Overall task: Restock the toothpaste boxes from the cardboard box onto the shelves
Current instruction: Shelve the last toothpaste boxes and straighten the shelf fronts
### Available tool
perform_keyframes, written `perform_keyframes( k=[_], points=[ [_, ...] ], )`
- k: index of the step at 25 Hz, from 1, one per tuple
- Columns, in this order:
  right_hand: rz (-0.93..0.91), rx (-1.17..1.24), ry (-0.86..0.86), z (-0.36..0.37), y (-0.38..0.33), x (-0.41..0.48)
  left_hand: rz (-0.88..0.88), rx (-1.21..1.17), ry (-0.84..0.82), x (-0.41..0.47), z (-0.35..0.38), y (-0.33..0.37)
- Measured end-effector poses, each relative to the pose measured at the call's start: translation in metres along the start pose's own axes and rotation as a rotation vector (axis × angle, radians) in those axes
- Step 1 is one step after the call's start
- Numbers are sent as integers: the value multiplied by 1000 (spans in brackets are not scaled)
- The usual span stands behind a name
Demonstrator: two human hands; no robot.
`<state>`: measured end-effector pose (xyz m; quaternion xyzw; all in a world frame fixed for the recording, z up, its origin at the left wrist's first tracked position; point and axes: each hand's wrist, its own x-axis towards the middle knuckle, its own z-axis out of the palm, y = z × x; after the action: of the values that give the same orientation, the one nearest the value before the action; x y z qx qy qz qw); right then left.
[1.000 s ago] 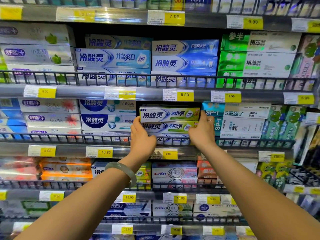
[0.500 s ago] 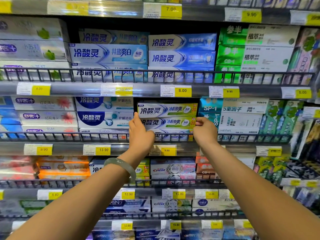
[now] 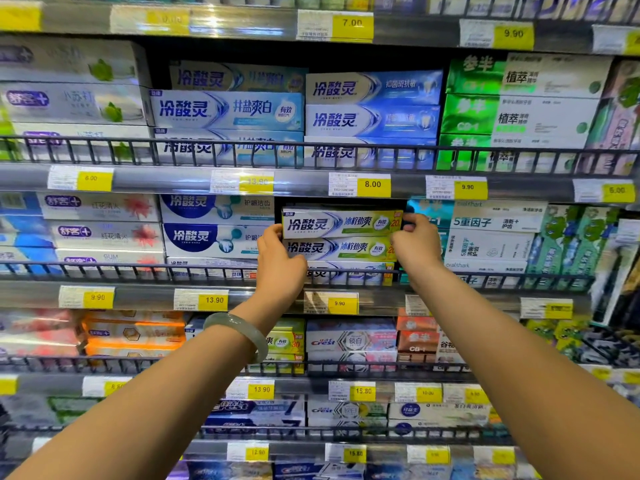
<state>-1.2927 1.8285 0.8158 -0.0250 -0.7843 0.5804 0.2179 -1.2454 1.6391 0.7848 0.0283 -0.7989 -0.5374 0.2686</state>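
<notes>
The top toothpaste box (image 3: 341, 223), white and lime green with dark blue lettering, lies lengthwise on top of a stack on the middle shelf (image 3: 145, 296), just above centre of the view with its printed face toward the camera. The left hand (image 3: 280, 261) meets it at its 9 o'clock end, back of the hand toward the camera and thumb and forefinger curled against that end of the carton. The right hand (image 3: 414, 244) grips the 3 o'clock end, its fingers (image 3: 408, 224) bent over the corner of the box. Directly at 6 o'clock and touching it is a second box (image 3: 341, 249) of the same design, and a third box (image 3: 349, 271) below that sits partly hidden behind the dark wire rail (image 3: 138, 270) along the shelf front. At 9 o'clock of the stack, just beside it, are the blue and white boxes (image 3: 214, 237); at 3 o'clock, past the right hand, stand teal and white boxes (image 3: 491, 233). At 12 o'clock a yellow price label (image 3: 360, 184) reading 8.00 is fixed to the edge of the shelf above, and at 6 o'clock another label (image 3: 330, 303) reading 9.90 sits on the middle shelf's edge, between the two forearms. A pale green bangle (image 3: 239, 332) circles the left wrist at 7 o'clock. More rows of boxed toothpaste fill the shelves above and below.
</notes>
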Motion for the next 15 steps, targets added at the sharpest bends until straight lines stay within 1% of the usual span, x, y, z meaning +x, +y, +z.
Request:
perform_keyframes(
  k=[2, 4, 10, 15],
  points=[
    [80, 183, 18, 0, -2, 1, 1, 9, -14, 1, -1, 0],
    [110, 273, 13, -2, -3, 1, -4, 54, -30, 3, -1, -1],
    [89, 285, -4, -5, 6, 2, -49, 169, -77, 11, 4, 1],
    [56, 227, -10, -3, 13, 4, -63, 107, -66, 12, 5, 5]
  ],
)
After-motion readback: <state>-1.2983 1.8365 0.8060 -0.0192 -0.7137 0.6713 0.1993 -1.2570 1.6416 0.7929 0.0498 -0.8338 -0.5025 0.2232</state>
